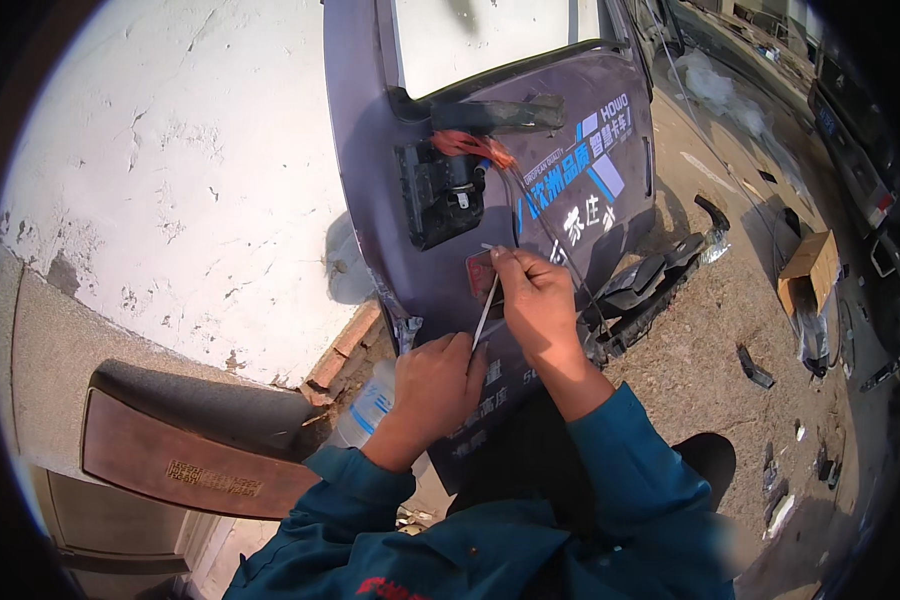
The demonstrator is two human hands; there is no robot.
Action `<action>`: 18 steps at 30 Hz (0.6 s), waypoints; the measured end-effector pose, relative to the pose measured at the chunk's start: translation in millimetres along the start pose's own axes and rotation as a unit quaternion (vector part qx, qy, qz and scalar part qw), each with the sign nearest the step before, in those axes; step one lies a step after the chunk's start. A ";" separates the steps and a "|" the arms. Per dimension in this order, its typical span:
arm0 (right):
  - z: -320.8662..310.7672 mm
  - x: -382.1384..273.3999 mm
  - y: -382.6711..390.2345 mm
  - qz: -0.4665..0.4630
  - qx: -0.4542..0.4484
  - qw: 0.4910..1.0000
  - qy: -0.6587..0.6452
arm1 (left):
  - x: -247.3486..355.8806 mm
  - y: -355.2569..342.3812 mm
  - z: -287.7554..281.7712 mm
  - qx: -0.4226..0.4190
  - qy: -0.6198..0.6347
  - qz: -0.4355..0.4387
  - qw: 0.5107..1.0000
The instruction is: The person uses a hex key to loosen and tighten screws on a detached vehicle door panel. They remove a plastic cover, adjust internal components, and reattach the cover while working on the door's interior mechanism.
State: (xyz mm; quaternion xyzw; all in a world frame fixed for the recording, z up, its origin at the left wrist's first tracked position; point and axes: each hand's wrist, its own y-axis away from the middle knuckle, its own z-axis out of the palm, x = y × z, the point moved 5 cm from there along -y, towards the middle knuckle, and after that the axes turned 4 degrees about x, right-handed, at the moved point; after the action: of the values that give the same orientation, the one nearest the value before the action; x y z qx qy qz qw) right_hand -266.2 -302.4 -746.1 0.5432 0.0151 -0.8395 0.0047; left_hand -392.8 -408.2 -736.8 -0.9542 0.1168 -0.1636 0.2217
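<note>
Head view: both hands, left [432,385] and right [535,300], pinch a thin strip [484,318] against the door [390,230]; keeping it taut seems wise.

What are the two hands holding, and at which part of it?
Both hands grip one thin pale strip against the purple vehicle door: the right hand pinches its upper end, the left hand its lower end.

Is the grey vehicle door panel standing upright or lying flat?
Upright: the grey vehicle door panel stands on edge, leaning against the white cracked wall, its bottom on the gravel ground.
</note>
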 end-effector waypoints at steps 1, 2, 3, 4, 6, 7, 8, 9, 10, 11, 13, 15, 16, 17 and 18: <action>4.6 3.1 -10.2 -0.009 -0.002 1.000 0.026 | -5.9 -5.0 -13.1 0.025 -0.026 -0.012 0.999; 8.1 5.5 -19.7 -0.019 -0.004 0.998 0.052 | -12.8 -10.3 -23.8 0.050 -0.052 -0.023 0.997; 18.3 3.8 -24.1 0.002 -0.017 0.998 0.060 | -18.9 -12.9 -34.5 0.081 -0.072 -0.015 0.994; 27.8 2.4 -27.2 0.025 -0.024 0.998 0.058 | -24.8 -15.9 -44.7 0.111 -0.091 -0.006 0.990; 43.1 1.7 -33.1 0.069 -0.036 0.995 0.057 | -31.8 -23.5 -59.9 0.142 -0.124 0.009 0.982; 46.7 6.2 -38.9 0.074 -0.033 0.995 0.062 | -32.5 -28.5 -66.8 0.143 -0.137 0.016 0.980; 48.7 6.7 -42.9 0.072 -0.032 0.995 0.064 | -33.8 -33.5 -71.9 0.144 -0.150 0.023 0.978; 50.4 8.8 -45.4 0.074 -0.033 0.994 0.067 | -35.3 -36.3 -74.7 0.156 -0.161 0.038 0.974; 51.6 11.0 -47.3 0.075 -0.033 0.994 0.071 | -35.8 -37.7 -77.3 0.160 -0.163 0.048 0.972; 51.9 13.3 -48.8 0.078 -0.028 0.994 0.074 | -35.2 -39.1 -80.6 0.164 -0.165 0.058 0.971; 54.1 16.0 -50.2 0.085 -0.021 0.993 0.083 | -36.0 -40.9 -87.0 0.170 -0.171 0.071 0.968; 55.2 17.0 -53.4 0.090 -0.017 0.993 0.079 | -38.8 -45.1 -91.0 0.172 -0.174 0.083 0.966; 54.6 17.0 -55.6 0.092 -0.014 0.993 0.078 | -40.0 -48.5 -93.3 0.173 -0.180 0.085 0.965; 54.0 17.4 -58.2 0.101 -0.016 0.992 0.078 | -40.7 -52.8 -96.4 0.174 -0.186 0.087 0.963; 57.3 15.8 -58.9 0.112 -0.022 0.990 0.076 | -40.9 -56.3 -103.5 0.174 -0.196 0.088 0.961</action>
State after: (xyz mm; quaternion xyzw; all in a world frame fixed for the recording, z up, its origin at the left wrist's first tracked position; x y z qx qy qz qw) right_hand -326.4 -245.2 -735.8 0.6036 -0.0270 -0.7892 0.1100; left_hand -459.6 -386.7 -633.8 -0.9003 0.1239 0.0290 0.4162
